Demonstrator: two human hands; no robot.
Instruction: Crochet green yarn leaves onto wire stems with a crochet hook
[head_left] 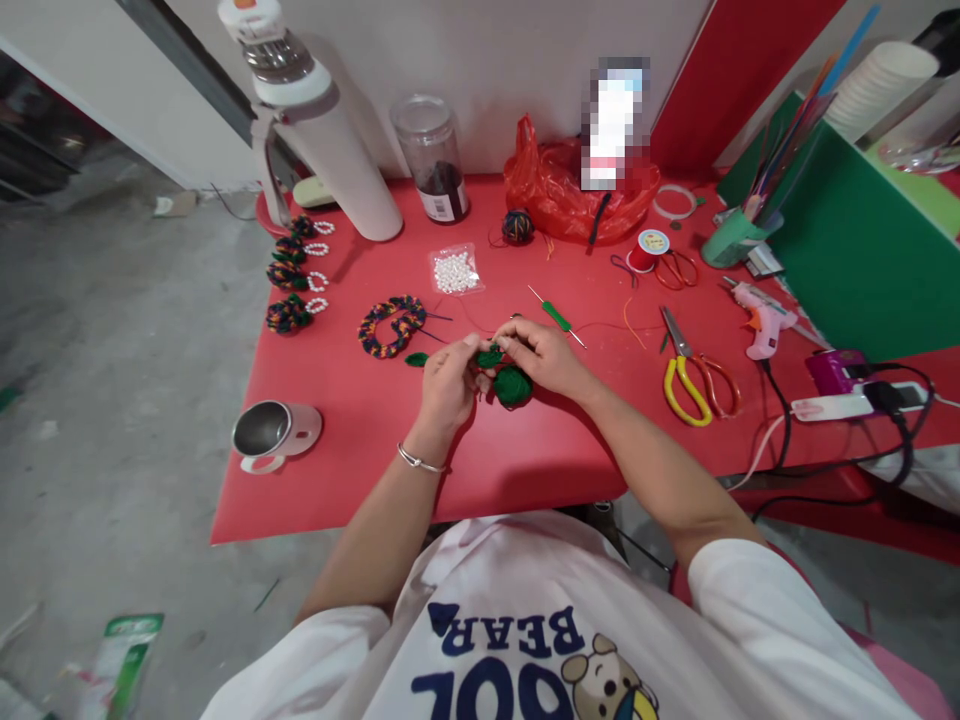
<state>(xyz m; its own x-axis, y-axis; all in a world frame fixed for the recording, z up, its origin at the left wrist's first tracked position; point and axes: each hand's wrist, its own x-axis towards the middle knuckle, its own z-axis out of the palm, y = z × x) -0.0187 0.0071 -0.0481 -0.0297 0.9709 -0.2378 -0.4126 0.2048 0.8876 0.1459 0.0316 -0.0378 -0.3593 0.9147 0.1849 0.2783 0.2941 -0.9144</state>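
Note:
My left hand and my right hand meet over the red table, both pinching a small green crocheted piece between their fingertips. Just below the fingers lies a ball of green yarn. A green crocheted leaf rests beside my left hand. Farther left is a multicoloured crocheted strip, curled into a loop. Beyond my right hand a crochet hook with a green handle lies on the table; whether another hook is in my fingers is too small to tell.
A steel mug stands near the left edge. Crocheted flowers with bead loops, a tall bottle, a jar and a bead packet sit left and behind. Scissors, a glue gun and cables lie right.

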